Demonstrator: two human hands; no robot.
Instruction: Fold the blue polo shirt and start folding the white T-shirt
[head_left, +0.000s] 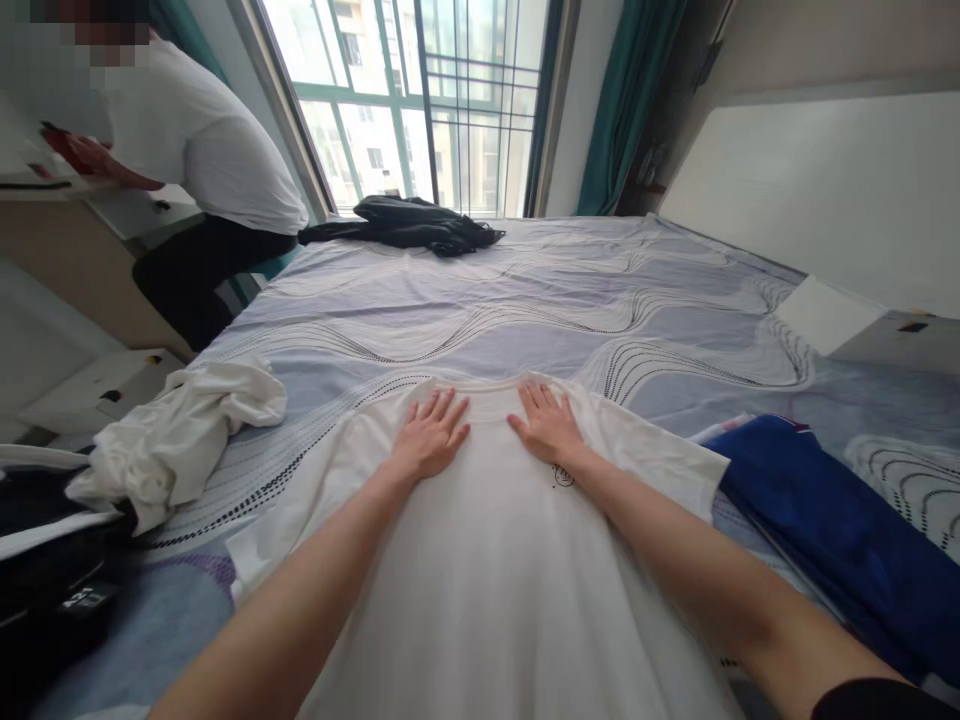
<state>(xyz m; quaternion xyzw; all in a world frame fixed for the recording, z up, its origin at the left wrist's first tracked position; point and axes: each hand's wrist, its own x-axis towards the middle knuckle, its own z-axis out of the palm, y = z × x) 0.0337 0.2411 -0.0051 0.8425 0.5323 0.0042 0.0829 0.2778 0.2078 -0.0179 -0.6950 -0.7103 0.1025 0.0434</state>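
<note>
A white T-shirt (480, 560) lies spread out on the bed, its collar pointing away from me and a small dark print on its chest. My left hand (430, 436) rests flat on the shirt near the left side of the collar, fingers spread. On the collar's right side, my right hand (546, 424) also lies flat, fingers apart. Neither hand grips the cloth. My right forearm passes beside the print and partly covers the shirt's right side. The shirt's lower end runs out of view at the bottom.
The bed (495, 290) has a wavy-patterned sheet. Left lie a crumpled white garment (180, 430) and black clothing (67, 600); a blue garment (832, 530) is at right. Black clothing (412, 222) lies by the window. A white box (862, 325) stands right. A person (217, 160) sits far left.
</note>
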